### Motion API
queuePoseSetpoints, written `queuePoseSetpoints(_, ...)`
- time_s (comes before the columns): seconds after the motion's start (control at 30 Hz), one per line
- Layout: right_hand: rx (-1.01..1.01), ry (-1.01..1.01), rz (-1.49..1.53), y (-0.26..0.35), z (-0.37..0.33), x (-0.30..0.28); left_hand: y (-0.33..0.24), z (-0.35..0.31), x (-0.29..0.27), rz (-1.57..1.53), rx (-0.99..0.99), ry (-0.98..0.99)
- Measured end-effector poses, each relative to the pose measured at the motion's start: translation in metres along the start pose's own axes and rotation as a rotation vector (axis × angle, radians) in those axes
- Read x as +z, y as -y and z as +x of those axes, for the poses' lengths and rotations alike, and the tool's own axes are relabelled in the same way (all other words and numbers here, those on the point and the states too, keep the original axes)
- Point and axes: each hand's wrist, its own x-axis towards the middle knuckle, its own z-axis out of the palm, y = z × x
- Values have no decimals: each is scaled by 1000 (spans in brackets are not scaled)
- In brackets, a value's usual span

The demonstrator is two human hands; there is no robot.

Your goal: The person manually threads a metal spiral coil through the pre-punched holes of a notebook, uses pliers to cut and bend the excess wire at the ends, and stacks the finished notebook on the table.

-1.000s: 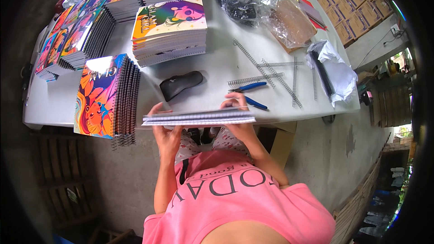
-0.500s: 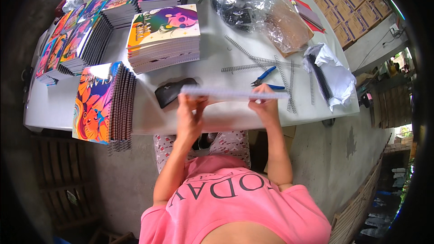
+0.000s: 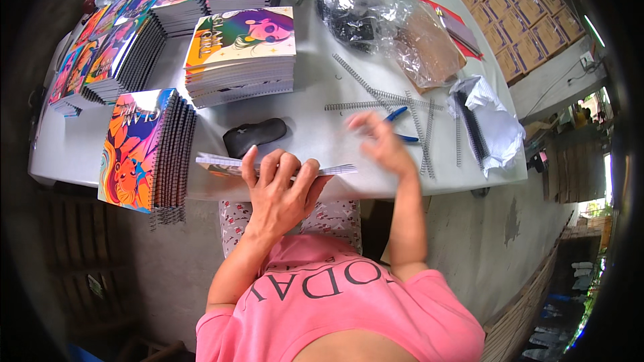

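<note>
My left hand (image 3: pixel 278 191) grips a thin block of notebook pages (image 3: pixel 218 161) near the table's front edge, its fingers over the top edge. The pages are seen nearly edge-on, so most of the sheet face is hidden. My right hand (image 3: pixel 384 146) is empty, apart from the pages, its fingers loosely spread and somewhat blurred. It hovers beside the blue-handled pliers (image 3: pixel 397 113), partly covering them. Several loose wire spiral coils (image 3: pixel 362 77) lie around and beyond the pliers. A black case (image 3: pixel 255 137) rests just behind the held pages.
A stack of unbound notebooks (image 3: pixel 241 60) stands behind the case. Spiral-bound notebooks (image 3: pixel 137 151) are piled at the left, with more piles behind. Clear plastic wrapping (image 3: pixel 365 7), a brown package (image 3: pixel 429 53) and white paper with dark coils (image 3: pixel 493 121) lie right. Cartons (image 3: pixel 520 20) are stacked beyond.
My right hand has let go of the page block and moved toward the pliers, opening. The block has shifted left and lower, held by my left hand alone.
</note>
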Motion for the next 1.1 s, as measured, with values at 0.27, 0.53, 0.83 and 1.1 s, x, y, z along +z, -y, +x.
queuePoseSetpoints(0.27,180,-284,-913,-50,115,-39,-2,9,15,70,-5,-188)
queuePoseSetpoints(0.53,-269,-231,-690,32,116,-47,0,6,34,16,18,-334)
queuePoseSetpoints(0.83,-508,-127,-225,70,28,-59,-16,-3,34,32,-77,-283)
queuePoseSetpoints(1.1,-523,-23,-484,76,-25,-24,-23,-1,46,47,-145,-382)
